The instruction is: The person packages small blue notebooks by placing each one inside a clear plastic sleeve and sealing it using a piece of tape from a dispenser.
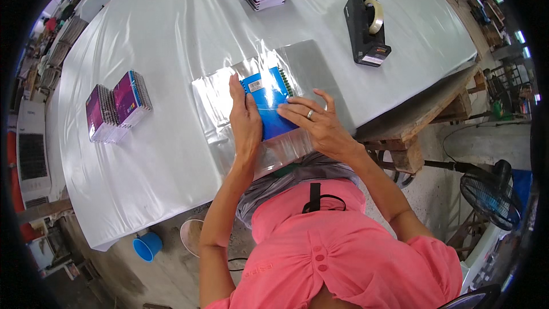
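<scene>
Your left hand and right hand, apart and unclenched, touch a blue notebook, seemingly lying on clear film by the desk's near edge.

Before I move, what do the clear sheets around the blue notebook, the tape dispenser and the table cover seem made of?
Clear sheets: probably thin glossy plastic film, see-through with sharp glare.
Tape dispenser: likely hard black plastic, smooth and moulded-looking.
Table cover: pale, shiny, softly creased, so perhaps plastic sheeting, though satin-like cloth is possible.
</scene>
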### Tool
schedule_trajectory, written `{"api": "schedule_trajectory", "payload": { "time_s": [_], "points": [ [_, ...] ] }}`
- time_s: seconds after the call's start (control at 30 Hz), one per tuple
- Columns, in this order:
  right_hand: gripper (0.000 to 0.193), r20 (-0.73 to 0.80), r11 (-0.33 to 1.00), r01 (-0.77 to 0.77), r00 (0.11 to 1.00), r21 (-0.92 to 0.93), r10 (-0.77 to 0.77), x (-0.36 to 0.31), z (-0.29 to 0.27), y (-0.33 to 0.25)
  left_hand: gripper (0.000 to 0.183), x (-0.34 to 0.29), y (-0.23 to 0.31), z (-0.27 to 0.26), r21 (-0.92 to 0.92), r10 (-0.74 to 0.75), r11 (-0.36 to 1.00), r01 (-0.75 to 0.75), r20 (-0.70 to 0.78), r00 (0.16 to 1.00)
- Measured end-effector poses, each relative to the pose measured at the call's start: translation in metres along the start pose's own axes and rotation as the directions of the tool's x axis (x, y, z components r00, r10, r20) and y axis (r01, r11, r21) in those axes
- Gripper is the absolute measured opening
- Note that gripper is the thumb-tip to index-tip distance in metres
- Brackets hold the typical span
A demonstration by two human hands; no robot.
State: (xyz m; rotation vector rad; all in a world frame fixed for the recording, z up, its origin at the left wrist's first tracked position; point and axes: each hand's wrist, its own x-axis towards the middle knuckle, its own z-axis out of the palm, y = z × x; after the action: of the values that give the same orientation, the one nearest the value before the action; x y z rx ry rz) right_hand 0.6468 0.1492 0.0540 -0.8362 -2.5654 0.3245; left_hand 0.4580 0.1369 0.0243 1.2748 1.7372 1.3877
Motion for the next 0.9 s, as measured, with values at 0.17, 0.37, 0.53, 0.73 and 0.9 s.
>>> {"api": "schedule_trajectory", "payload": {
  "time_s": [0.17, 0.37, 0.53, 0.73, 0.9],
  "points": [
    [0.038, 0.019, 0.995, 0.100, 0.995, -0.004, -0.099, 0.000, 0.009, -0.007, 0.047, 0.000, 0.002, 0.003, 0.055, 0.061, 0.997, -0.060, -0.017, 0.998],
    [0.042, 0.068, 0.984, 0.155, 0.985, 0.090, -0.161, 0.000, 0.004, 0.004, 0.057, -0.001, 0.006, 0.003, -0.128, -0.095, 0.987, 0.098, 0.025, 0.995],
    [0.050, 0.009, 0.960, 0.086, 0.996, 0.266, -0.091, 0.009, -0.006, 0.024, 0.062, 0.000, -0.007, 0.002, -0.098, -0.046, 0.994, 0.048, 0.030, 0.999],
    [0.036, -0.087, 0.967, 0.155, 0.986, 0.201, -0.140, 0.013, -0.018, 0.014, 0.061, -0.001, -0.003, 0.000, 0.033, 0.019, 0.999, -0.020, 0.028, 0.999],
    [0.033, -0.009, 0.937, 0.224, 0.973, 0.267, -0.230, -0.017, 0.022, -0.030, 0.060, 0.000, -0.004, 0.002, 0.030, 0.046, 0.998, -0.047, 0.035, 0.998]
  ]
}}
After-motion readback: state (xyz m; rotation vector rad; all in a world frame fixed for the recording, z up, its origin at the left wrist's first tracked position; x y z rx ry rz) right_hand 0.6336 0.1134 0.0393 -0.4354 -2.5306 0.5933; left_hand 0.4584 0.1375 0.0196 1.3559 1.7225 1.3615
